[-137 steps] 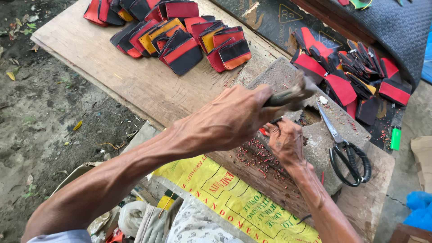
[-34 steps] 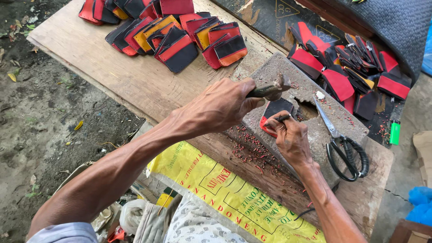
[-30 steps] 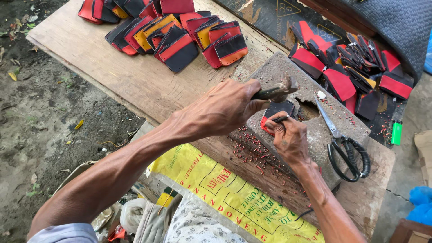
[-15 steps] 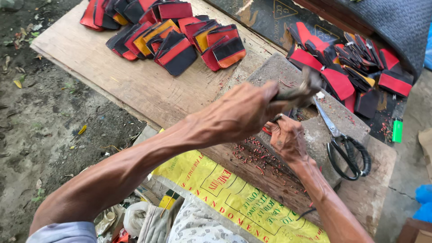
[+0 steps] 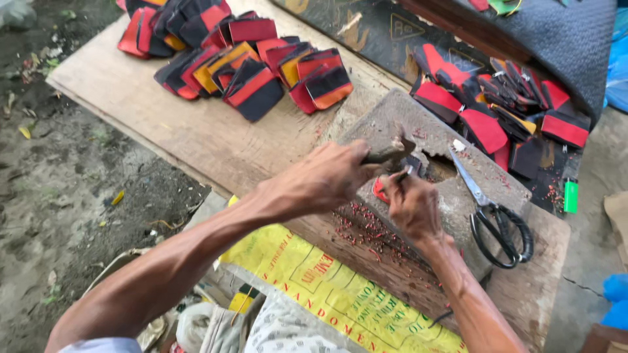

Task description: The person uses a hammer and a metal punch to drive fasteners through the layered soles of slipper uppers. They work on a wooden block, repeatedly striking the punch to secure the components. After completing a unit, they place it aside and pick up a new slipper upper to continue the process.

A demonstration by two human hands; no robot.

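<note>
Yellow printed sack (image 5: 327, 294): nearest the viewer, draped below the workpiece; soft woven sheet, lower edge cut off.

Right hand (image 5: 411, 208): fingers closed, pinching a thin dark rod (image 5: 400, 176), apparently a punch, upright on a small red and black piece (image 5: 381, 189). The piece lies on the stone block (image 5: 471, 196), mostly hidden under the fingers; it is judged light, thin and flexible, best pinned flat by its edge, clear of the tip.

Left hand (image 5: 324, 180): fingers wrapped tight round the handle of a hammer (image 5: 392, 155), head just above the rod. The hammer is judged heavy at the head and rigid; the handle is hidden in the fist.

Red scraps (image 5: 366, 232): tiny bits scattered over the timber in front of the block.

Scissors (image 5: 494, 216): black-handled, lying closed on the block, just right of the hands.

Wooden board (image 5: 176, 124): bare plank to the left.

Stacked pieces (image 5: 248, 62): red, black and orange, piled on the board's far end; a second heap (image 5: 497, 111) sits far right, its count unclear.

Green object (image 5: 571, 196): small, kind not discernible.
</note>
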